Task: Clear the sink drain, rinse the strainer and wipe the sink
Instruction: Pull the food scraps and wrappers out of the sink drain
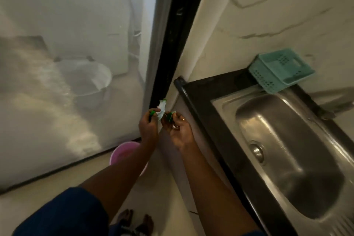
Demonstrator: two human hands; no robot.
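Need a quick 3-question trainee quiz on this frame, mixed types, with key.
1. True or false: both hands are held over the sink.
2. Where does the teal basket sit? A) inside the basin B) at the sink's far corner by the wall C) on the floor
3. Fill in: below the hands, on the floor, stands a ____ bucket.

Key: 1 false, they are beside the counter, holding a small green-and-white packet; 2 B; 3 pink.

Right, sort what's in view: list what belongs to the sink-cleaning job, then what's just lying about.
Job:
sink
drain strainer
green-and-white scrap, held by left hand and right hand
pink bucket beneath the hands, probably for waste

Lying about:
teal basket
pale basin behind the glass
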